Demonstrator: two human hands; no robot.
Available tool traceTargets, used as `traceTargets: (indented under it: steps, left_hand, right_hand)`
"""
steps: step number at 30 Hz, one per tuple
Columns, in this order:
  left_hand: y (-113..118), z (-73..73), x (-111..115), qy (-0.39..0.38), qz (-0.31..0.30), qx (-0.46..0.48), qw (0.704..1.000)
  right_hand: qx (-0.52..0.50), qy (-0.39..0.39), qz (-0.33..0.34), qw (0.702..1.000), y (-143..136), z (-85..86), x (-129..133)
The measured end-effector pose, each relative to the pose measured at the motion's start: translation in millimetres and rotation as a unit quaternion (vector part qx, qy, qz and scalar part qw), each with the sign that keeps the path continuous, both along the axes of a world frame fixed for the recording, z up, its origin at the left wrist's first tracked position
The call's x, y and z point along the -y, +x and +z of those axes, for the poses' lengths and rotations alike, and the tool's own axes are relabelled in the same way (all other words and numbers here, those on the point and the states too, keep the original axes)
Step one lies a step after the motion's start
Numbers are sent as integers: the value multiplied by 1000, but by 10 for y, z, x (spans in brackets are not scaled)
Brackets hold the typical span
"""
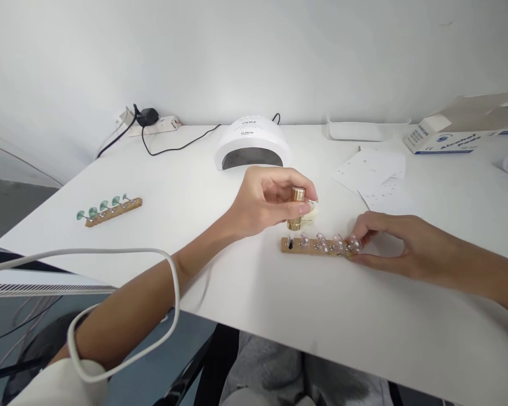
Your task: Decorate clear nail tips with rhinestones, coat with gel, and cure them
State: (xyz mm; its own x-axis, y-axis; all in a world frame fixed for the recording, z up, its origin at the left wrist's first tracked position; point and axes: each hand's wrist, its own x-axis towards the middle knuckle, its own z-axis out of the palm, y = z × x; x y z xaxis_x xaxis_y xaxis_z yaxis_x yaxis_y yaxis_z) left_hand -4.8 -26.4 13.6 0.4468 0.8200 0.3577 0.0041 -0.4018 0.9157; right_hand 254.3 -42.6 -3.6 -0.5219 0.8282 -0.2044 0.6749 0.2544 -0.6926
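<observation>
My left hand [271,200] pinches the gold cap [296,210] of a nail polish brush between thumb and fingers. The brush's dark tip [290,245] points down at the left end of a wooden strip [284,246], and I cannot tell whether they touch. Several clear, rounded pieces with small star-like marks [322,242] stand along that strip. My right hand [389,242] grips the strip's right end between thumb and fingers, steadying it on the table. Partly hidden behind my left fingers is a small pale bottle or jar [309,215].
A white nail lamp [254,138] stands by the wall. On the left lies another wooden strip [114,214] bearing green discs [104,205]. Speckled paper sheets [372,169], a white tray [355,131] and an open carton [449,135] lie right. A white cable [175,282] crosses before my left forearm.
</observation>
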Motion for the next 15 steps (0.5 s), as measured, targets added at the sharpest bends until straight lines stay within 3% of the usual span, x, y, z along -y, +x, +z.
traceTargets:
  steps: [15]
  left_hand:
    - [23,-20,16,45,54,-10,997]
  right_hand:
    - [10,-8,8,1000,3,-3,3]
